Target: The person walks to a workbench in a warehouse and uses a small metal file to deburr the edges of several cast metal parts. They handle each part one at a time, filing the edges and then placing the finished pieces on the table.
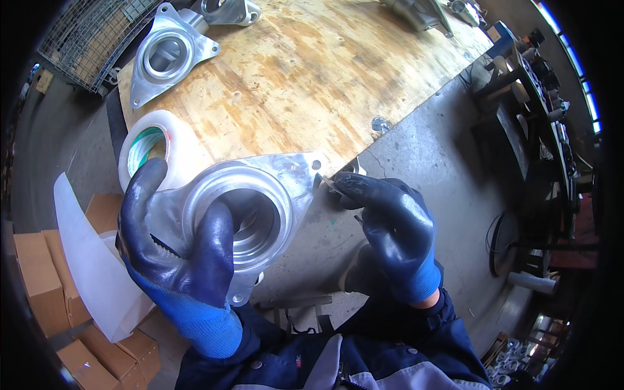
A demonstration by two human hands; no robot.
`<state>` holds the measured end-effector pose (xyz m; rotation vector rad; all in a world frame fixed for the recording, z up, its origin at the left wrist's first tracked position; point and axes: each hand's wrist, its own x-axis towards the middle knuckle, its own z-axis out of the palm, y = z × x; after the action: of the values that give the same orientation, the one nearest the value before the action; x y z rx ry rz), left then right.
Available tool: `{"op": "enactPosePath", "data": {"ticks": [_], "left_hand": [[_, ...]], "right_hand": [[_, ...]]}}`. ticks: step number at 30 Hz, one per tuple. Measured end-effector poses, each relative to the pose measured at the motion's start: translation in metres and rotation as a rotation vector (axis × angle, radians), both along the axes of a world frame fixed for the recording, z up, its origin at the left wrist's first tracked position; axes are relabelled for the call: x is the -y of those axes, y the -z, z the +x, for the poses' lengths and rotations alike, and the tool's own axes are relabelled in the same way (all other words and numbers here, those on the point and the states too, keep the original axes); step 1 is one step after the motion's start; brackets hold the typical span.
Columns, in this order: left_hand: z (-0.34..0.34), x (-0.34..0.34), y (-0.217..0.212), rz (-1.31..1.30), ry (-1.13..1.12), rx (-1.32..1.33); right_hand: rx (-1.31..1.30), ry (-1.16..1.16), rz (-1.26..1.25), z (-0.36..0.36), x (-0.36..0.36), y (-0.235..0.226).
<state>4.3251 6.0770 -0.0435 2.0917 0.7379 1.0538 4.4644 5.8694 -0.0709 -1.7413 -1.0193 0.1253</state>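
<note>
Dark blue gloves on left hand and right hand; silver metal flange; tan stained plywood desk; white tape roll.

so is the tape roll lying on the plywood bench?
Yes. The tape roll sits flat on the bench at its near left corner, just behind the metal housing held in the left hand.

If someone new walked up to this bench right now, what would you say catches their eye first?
First, the shiny metal casting held up in the middle, gripped by the left hand in a blue glove, while the right hand holds a small metal tool at its corner. Behind it lie a roll of tape at the worn wooden table's near edge and a second casting at the far left.
</note>
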Motion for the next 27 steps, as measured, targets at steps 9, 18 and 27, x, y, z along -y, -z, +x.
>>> {"op": "enactPosePath", "data": {"ticks": [9,18,27], "left_hand": [[-0.001,-0.003,0.001,0.055,-0.005,-0.026],[-0.001,-0.005,0.003,0.050,0.001,-0.018],[0.001,-0.001,0.000,-0.025,0.016,0.012]], "right_hand": [[0.070,0.001,-0.061,0.002,0.001,-0.006],[0.193,0.036,-0.145,-0.002,-0.007,-0.019],[0.456,0.109,-0.278,-0.004,-0.004,-0.013]]}}
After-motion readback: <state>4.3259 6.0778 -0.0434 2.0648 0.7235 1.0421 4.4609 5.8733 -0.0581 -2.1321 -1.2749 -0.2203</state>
